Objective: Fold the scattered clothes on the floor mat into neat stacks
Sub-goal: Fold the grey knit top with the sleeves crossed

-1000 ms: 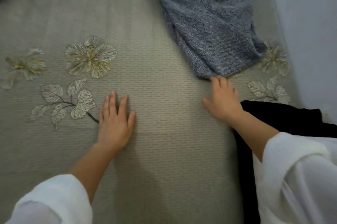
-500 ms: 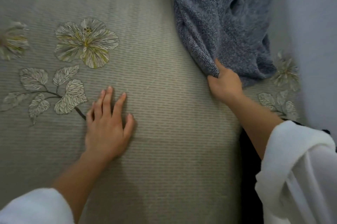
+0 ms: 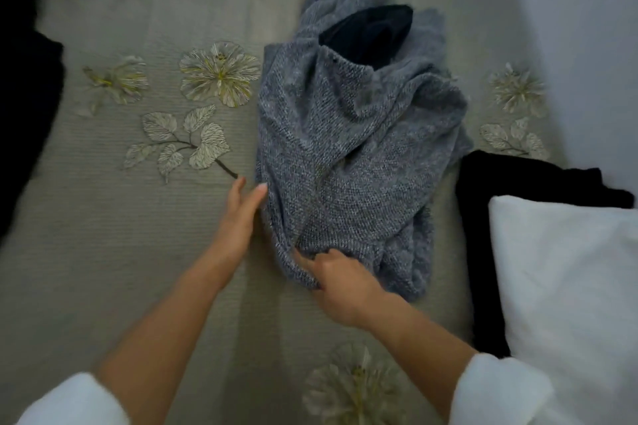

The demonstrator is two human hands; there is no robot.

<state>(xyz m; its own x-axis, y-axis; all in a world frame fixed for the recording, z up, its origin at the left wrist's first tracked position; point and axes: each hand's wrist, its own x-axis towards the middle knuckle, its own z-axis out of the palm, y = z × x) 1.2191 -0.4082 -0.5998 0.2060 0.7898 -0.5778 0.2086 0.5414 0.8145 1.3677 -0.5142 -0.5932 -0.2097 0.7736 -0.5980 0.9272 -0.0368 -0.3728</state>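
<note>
A crumpled blue-grey knit garment (image 3: 352,148) lies in the middle of the beige floral floor mat (image 3: 138,252). A dark inner lining or second dark cloth (image 3: 369,34) shows at its far end. My right hand (image 3: 340,286) grips the garment's near edge, fingers curled into the knit. With straight fingers, my left hand (image 3: 238,217) touches the garment's left edge.
A black garment (image 3: 524,189) lies on the mat to the right, partly under my white sleeve (image 3: 566,286). More dark cloth (image 3: 24,106) lies at the left edge. A pale wall (image 3: 587,27) borders the mat on the right.
My right hand took hold of the knit garment and dragged it toward me onto the middle of the mat. My left hand lifted off the mat and moved right to the garment's edge.
</note>
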